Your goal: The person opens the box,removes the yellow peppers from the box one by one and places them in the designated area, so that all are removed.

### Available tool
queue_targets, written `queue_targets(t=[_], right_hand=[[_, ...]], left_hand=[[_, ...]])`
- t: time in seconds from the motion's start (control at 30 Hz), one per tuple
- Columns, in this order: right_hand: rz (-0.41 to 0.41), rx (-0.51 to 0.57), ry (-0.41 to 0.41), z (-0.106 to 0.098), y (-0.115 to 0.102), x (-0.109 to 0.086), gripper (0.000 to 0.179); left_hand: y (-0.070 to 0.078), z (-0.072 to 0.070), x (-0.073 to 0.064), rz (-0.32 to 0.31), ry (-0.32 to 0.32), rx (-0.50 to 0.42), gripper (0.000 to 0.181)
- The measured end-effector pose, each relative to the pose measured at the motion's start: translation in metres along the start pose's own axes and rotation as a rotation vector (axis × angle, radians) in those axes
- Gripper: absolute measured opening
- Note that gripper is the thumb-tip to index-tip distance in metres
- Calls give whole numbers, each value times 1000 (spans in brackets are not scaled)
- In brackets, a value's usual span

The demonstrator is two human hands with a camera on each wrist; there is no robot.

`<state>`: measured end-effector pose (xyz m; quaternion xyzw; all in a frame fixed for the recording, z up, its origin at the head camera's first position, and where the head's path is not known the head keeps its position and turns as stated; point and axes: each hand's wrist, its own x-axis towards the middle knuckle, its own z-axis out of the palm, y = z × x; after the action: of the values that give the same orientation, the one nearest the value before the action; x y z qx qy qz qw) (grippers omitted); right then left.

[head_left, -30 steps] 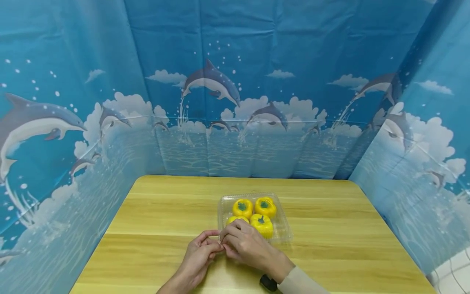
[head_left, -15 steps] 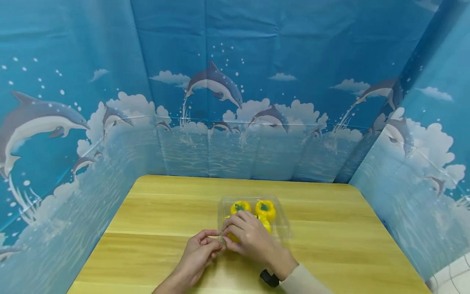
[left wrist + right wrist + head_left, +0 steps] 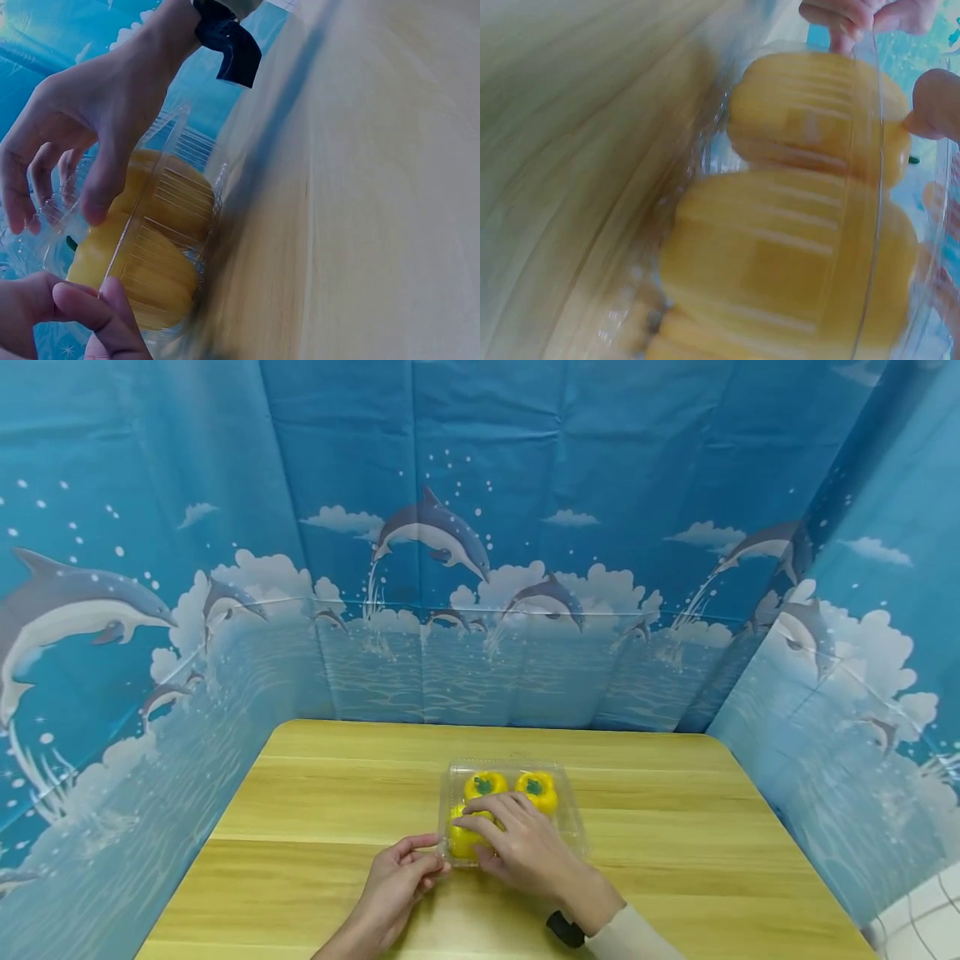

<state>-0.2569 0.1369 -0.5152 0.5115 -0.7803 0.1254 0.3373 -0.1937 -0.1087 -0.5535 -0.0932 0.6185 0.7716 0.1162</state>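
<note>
A clear plastic box (image 3: 572, 827) holds several yellow bell peppers with green stems, among them a far-left one (image 3: 484, 784), a far-right one (image 3: 542, 797) and a near-left one (image 3: 463, 841). My left hand (image 3: 397, 885) pinches the box's near-left rim between thumb and fingers. Over the near part of the box is my right hand (image 3: 531, 852), its fingers loosely bent and spread, hiding the near-right pepper in the head view. In the left wrist view the right thumb lies close to a pepper (image 3: 127, 270); whether it touches the plastic I cannot tell.
The box stands on a wood-grain table (image 3: 322, 793). A blue curtain printed with dolphins (image 3: 435, 531) hangs behind the table and along both sides. A black band (image 3: 564, 929) sits at my right wrist, beside a pale sleeve (image 3: 630, 935).
My right hand has drawn back to the right from the near-left corner, and its fingers have spread. The box sits slightly further left. My left hand stays at the rim.
</note>
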Motion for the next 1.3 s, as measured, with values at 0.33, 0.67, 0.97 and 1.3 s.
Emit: queue_targets(t=[0.33, 0.67, 0.97, 1.3], right_hand=[[92, -16, -49, -13, 7, -25, 61], [118, -41, -24, -26, 15, -53, 64], [149, -10, -26, -35, 23, -74, 65], [204, 1, -13, -40, 28, -85, 57]], left_hand=[[-4, 2, -1, 18, 42, 44, 54], [-5, 6, -6, 41, 85, 79, 54], [-6, 8, -9, 52, 101, 91, 54], [-5, 8, -11, 62, 103, 101, 54]])
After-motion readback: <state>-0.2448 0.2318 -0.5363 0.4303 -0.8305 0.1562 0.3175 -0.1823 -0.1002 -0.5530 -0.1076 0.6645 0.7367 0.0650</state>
